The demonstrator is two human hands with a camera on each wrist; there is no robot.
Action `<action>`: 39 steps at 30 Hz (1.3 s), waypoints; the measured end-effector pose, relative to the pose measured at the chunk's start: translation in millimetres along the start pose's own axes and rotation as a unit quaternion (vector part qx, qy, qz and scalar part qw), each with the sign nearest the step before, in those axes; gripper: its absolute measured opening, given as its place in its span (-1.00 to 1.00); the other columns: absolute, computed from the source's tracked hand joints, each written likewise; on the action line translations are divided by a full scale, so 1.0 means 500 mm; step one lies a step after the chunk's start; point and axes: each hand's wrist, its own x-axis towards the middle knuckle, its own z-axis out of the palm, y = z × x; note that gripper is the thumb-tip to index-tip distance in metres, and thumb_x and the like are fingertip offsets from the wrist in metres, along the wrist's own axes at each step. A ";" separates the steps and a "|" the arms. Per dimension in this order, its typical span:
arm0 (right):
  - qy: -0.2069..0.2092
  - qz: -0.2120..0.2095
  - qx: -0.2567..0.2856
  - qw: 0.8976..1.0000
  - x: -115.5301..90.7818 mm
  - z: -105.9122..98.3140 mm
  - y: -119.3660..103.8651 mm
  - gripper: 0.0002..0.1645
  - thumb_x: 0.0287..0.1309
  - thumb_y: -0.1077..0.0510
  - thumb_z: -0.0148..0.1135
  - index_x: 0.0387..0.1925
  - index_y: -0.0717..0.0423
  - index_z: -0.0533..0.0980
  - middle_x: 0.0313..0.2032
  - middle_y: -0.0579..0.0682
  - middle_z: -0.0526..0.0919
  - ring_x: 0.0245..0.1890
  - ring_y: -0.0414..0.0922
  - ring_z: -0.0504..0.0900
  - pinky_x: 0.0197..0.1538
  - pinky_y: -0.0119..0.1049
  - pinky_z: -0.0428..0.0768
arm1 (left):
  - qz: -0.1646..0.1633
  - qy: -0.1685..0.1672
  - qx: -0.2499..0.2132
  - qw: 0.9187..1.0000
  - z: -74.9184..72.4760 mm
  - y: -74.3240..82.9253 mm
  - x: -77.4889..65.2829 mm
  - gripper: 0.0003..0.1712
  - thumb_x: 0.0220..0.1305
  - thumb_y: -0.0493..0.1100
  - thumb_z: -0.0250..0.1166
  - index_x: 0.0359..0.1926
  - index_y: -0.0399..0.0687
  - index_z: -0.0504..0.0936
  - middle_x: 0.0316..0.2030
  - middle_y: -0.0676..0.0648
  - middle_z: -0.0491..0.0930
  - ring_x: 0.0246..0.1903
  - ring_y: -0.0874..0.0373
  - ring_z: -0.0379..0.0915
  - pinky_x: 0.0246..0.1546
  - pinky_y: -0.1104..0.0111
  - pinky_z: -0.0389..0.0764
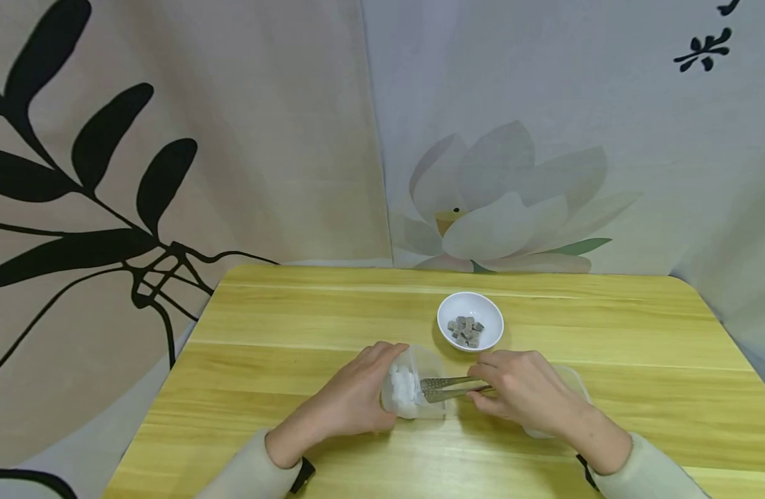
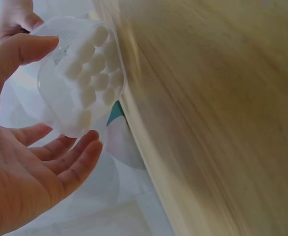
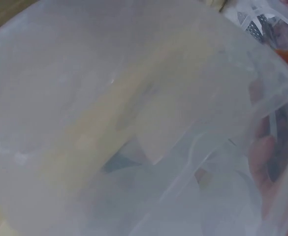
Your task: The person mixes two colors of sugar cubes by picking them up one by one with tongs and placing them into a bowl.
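My left hand (image 1: 360, 395) grips a clear plastic container (image 1: 427, 358) that is tipped with its mouth toward the right. Thumb and fingers hold it from opposite sides. Several white, rounded chunks (image 2: 88, 69) are crowded against its bottom in the left wrist view. From the right, my right hand (image 1: 532, 389) holds metal tongs (image 1: 443, 396) with perforated tips. Those tips reach into the container's mouth beside the white chunks; whether they pinch one I cannot tell. Translucent plastic (image 3: 60, 88) covers most of the right wrist view and blurs the right hand's fingers.
Behind the hands stands a white bowl (image 1: 452, 305) with several grey-brown cubes (image 1: 466, 331) in it. Partly under the right forearm lies another clear plastic piece (image 1: 574, 380), a lid or container. The wooden table (image 1: 264, 319) ends at a patterned curtain (image 1: 295, 138).
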 end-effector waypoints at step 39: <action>0.093 0.087 0.039 0.991 -0.051 -0.051 0.033 -0.48 0.49 -0.29 0.08 -0.36 -0.08 0.71 -0.41 -0.31 0.71 -0.55 -0.42 0.57 -0.56 -0.55 0.46 | 0.033 -0.003 0.042 0.999 -0.001 -0.008 0.024 0.15 -0.24 -0.14 0.61 0.47 -0.15 0.36 0.22 -0.04 0.50 0.15 0.11 0.40 0.21 0.12 0.54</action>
